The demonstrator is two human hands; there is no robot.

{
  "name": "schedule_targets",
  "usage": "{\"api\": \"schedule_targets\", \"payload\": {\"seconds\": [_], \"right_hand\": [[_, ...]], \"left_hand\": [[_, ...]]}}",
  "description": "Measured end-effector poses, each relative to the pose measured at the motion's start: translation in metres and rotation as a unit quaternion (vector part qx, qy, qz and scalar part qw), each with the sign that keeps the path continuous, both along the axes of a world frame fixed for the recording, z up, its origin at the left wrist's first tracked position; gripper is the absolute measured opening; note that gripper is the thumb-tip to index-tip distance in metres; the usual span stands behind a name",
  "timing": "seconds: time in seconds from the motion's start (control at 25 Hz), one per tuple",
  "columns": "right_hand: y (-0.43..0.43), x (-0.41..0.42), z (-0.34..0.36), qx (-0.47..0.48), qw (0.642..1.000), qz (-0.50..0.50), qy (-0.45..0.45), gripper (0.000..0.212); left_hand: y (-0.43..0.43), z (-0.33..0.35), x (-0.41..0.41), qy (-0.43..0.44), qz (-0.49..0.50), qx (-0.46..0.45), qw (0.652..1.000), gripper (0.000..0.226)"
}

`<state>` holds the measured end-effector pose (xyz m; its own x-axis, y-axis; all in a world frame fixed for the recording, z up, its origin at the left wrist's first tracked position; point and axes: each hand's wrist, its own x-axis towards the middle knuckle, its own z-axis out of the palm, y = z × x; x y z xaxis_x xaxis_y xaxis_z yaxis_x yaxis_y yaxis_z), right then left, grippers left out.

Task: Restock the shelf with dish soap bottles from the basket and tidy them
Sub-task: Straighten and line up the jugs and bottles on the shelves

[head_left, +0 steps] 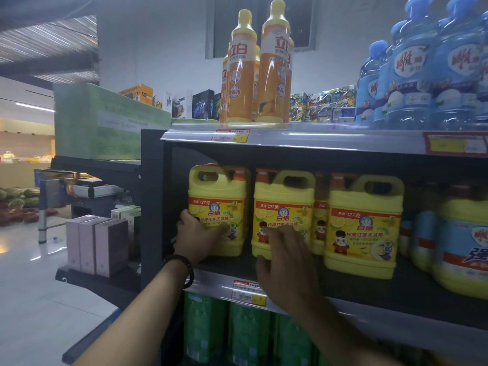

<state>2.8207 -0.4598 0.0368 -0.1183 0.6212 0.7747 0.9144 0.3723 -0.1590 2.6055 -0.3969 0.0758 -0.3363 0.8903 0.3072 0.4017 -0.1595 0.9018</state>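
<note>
Three yellow dish soap jugs with handles and orange caps stand in a row on the middle shelf (351, 289). My left hand (196, 235) lies flat against the front label of the leftmost jug (217, 196), fingers spread. My right hand (287, 262) touches the lower front of the second jug (284, 199) with its fingertips, thumb apart. The third jug (364, 228) stands further forward on the right, untouched. More jugs stand behind them. The basket is out of view.
Tall orange soap bottles (260, 72) and blue jugs (427, 70) stand on the top shelf. Blue-labelled yellow jugs (464, 244) fill the middle shelf's right end. Green packs (229, 336) sit on the shelf below. Pink boxes (97, 244) stand on the end rack at left.
</note>
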Motion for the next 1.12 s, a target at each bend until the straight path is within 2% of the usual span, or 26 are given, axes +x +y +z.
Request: {"api": "schedule_targets", "payload": {"seconds": [0.08, 0.24, 0.36, 0.52, 0.6, 0.76, 1.0, 1.12], "right_hand": [[0.002, -0.030, 0.002, -0.028, 0.997, 0.053, 0.041, 0.061], [0.010, -0.067, 0.008, -0.136, 0.963, 0.152, 0.177, 0.085], [0.019, -0.077, 0.014, -0.177, 0.941, 0.157, 0.243, 0.101], [0.042, -0.082, 0.013, -0.193, 0.939, 0.162, 0.234, 0.114], [0.055, -0.079, 0.008, -0.193, 0.944, 0.168, 0.207, 0.108], [0.064, -0.074, 0.009, -0.189, 0.948, 0.161, 0.201, 0.078], [0.055, -0.075, 0.012, -0.181, 0.951, 0.166, 0.190, 0.062], [0.046, -0.077, 0.011, -0.154, 0.956, 0.143, 0.205, 0.055]], "left_hand": [[-0.004, -0.002, 0.007, 0.027, 0.034, 0.001, 0.999, 0.103], [-0.014, -0.003, 0.009, 0.030, 0.034, -0.002, 0.999, 0.108], [-0.022, -0.005, 0.003, 0.053, 0.022, -0.005, 0.998, 0.084], [-0.039, -0.011, 0.006, 0.020, -0.015, 0.061, 0.998, 0.054], [-0.052, -0.013, 0.007, 0.006, -0.023, 0.108, 0.994, 0.034], [-0.065, -0.022, 0.004, 0.075, 0.021, 0.172, 0.982, 0.011], [-0.061, -0.030, 0.003, 0.105, 0.054, 0.206, 0.972, 0.026], [-0.058, -0.032, 0.012, 0.095, 0.003, 0.220, 0.971, 0.033]]}}
